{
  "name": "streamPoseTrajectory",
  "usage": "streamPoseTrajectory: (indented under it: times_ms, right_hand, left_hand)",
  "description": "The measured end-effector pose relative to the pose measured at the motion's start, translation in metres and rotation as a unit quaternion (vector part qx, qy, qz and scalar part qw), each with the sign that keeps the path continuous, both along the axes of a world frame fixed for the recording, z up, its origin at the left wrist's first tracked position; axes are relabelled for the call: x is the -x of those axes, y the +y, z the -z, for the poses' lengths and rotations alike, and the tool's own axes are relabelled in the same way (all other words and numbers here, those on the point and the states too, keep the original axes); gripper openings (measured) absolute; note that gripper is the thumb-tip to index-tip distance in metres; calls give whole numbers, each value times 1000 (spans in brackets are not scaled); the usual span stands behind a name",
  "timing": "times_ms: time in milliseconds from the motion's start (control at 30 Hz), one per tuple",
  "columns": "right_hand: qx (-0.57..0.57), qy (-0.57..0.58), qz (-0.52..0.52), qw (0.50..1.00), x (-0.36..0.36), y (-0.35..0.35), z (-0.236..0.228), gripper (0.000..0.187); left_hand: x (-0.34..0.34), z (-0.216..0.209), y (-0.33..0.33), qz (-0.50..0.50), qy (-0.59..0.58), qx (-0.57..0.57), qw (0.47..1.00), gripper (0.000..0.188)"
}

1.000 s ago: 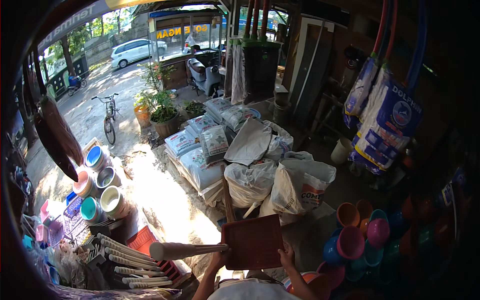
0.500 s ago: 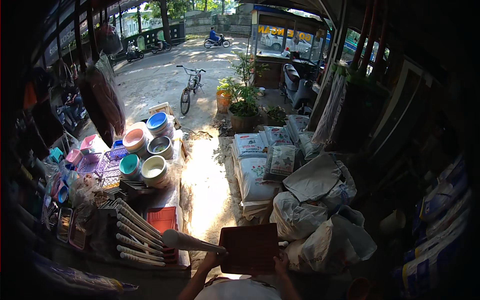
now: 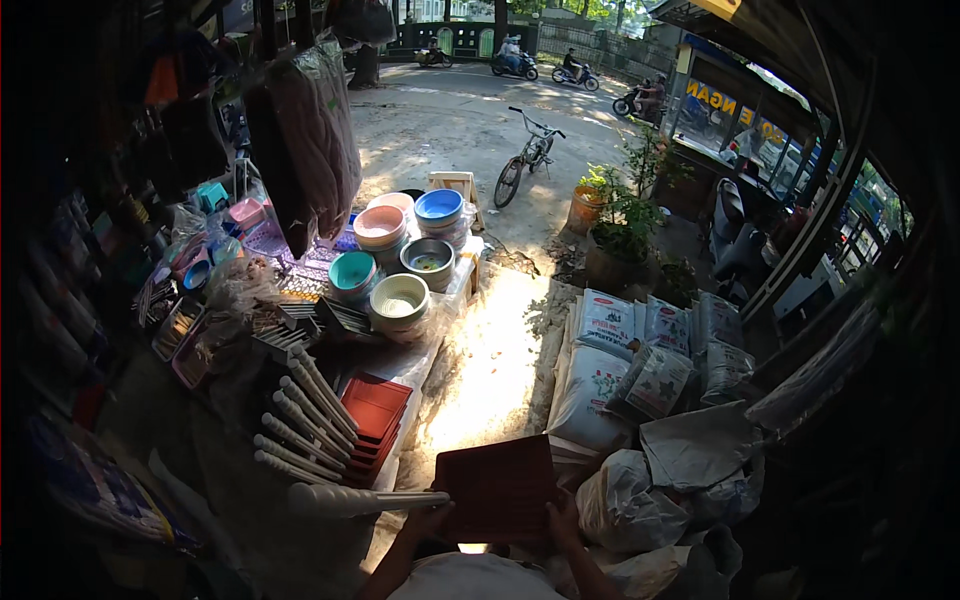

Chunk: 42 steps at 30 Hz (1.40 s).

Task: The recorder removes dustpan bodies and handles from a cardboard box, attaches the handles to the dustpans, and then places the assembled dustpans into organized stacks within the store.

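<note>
Both my hands hold a dark red dustpan [image 3: 497, 490] in front of my body, its ridged pan facing up toward me. From its left edge a thick pale handle [image 3: 365, 499] sticks out to the left. My left hand [image 3: 428, 522] is closed on the pan's left edge by the handle's base. My right hand [image 3: 563, 515] grips the opposite edge, with its fingertips partly hidden. Just left of it lies a stack of red dustpans [image 3: 378, 408], whose long pale handles [image 3: 308, 420] fan out to the left.
Stacked plastic basins [image 3: 400, 303] stand on a low table at the left. White filled sacks [image 3: 590, 390] and crumpled white bags [image 3: 632, 500] line the right. Brown wrapped goods [image 3: 305, 140] hang at upper left. Beyond a sunlit path are a bicycle [image 3: 524, 158] and potted plants [image 3: 622, 235].
My view has turned left, so the surroundings sit further right. The held dustpan's handle has swung lower and now points more level to the left. Both hands keep their grip.
</note>
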State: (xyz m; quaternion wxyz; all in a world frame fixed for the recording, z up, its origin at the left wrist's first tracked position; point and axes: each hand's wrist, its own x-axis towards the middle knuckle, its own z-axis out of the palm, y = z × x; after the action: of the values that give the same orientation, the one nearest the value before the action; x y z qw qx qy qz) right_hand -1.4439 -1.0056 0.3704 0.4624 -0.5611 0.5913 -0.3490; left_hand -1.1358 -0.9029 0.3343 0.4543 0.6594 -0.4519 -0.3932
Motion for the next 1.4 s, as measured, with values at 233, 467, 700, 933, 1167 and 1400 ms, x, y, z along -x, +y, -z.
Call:
streamPoseTrajectory:
  times_ms: [233,467,700,933,1167,1400]
  right_hand:
    - [-58,21,-96,994,-103,-93,33,42]
    - [-63,37,-264,962,-197,-192,36,42]
    - [-46,116,-431,894,-293,-258,50,40]
    - [-99,232,-535,806,-361,-309,87,38]
    - [-214,235,-517,795,-413,-362,165,38]
    - [-266,276,-490,783,-486,-381,207,43]
  left_hand:
    - [-63,-10,-37,-186,22,-115,976,28]
    - [-123,9,-53,-275,-14,-82,958,29]
    - [-111,48,-49,-445,-76,12,892,35]
    - [-120,63,-86,-535,131,-20,834,20]
    - [-138,45,-135,-546,107,-102,824,34]
    - [-147,89,-190,-602,25,-95,792,71]
